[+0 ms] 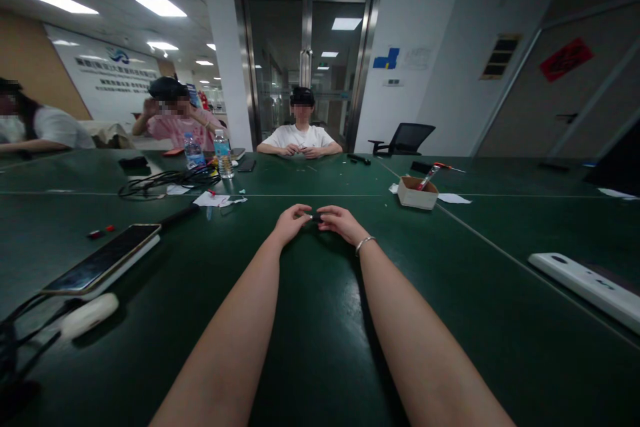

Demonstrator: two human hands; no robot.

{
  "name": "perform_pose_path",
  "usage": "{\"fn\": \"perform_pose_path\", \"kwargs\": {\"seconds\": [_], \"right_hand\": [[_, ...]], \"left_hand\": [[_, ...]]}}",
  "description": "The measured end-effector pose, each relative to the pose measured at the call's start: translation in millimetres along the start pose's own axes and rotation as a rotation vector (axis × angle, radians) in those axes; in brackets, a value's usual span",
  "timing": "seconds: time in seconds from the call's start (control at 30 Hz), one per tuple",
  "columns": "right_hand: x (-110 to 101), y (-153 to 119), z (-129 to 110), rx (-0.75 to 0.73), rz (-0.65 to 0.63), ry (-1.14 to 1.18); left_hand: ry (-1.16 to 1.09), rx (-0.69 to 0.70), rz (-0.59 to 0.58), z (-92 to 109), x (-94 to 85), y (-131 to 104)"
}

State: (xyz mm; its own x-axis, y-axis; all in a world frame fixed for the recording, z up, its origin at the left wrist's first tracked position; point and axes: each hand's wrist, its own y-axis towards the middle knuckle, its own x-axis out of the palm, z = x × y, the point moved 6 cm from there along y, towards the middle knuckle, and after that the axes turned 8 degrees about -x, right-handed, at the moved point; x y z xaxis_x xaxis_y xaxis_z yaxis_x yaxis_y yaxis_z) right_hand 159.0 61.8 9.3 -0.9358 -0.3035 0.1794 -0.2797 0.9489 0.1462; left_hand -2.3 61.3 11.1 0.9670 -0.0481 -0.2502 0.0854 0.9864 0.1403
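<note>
Over the middle of the green table, my two hands meet at a small black object (317, 218) with a pale tip on its left side. Its exact kind is too small to tell. My right hand (344, 224), below a silver bracelet at the wrist, pinches the black part between thumb and fingers. From the other side, my left hand (292, 224) has its thumb and fingertips closed at the pale tip. The fingers cover part of the object. Both forearms reach forward, low over the tabletop (320, 320).
A phone (107, 257) lies at left on a white block, near a white rounded item (90, 315) and cables. Water bottles (223, 155) stand beyond. At right are a small box (418, 193) and a white power strip (590, 287). A person (300, 137) sits opposite; others sit left.
</note>
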Motion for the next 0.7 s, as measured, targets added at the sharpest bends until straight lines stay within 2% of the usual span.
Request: {"fn": "perform_pose_path", "kwargs": {"seconds": [0.1, 0.23, 0.4, 0.6, 0.7], "right_hand": [[-0.1, 0.3, 0.4, -0.006, -0.001, 0.002], [-0.4, 1.3, 2.1, 0.001, 0.003, -0.002], [0.3, 1.1, 1.6, -0.002, 0.000, -0.010], [0.8, -0.8, -0.8, 0.009, 0.010, -0.006], [1.6, -0.9, -1.2, 0.006, 0.005, 0.000]], "left_hand": [[0.007, -0.047, -0.019, 0.0, 1.9, -1.5], [0.032, -0.036, -0.001, 2.8, 1.3, -3.4], [0.036, -0.052, -0.049, -0.1, 3.2, -2.3], [0.029, -0.029, -0.019, 2.3, 0.6, -3.8], [0.013, -0.059, -0.021, 3.2, 0.8, -4.5]]}}
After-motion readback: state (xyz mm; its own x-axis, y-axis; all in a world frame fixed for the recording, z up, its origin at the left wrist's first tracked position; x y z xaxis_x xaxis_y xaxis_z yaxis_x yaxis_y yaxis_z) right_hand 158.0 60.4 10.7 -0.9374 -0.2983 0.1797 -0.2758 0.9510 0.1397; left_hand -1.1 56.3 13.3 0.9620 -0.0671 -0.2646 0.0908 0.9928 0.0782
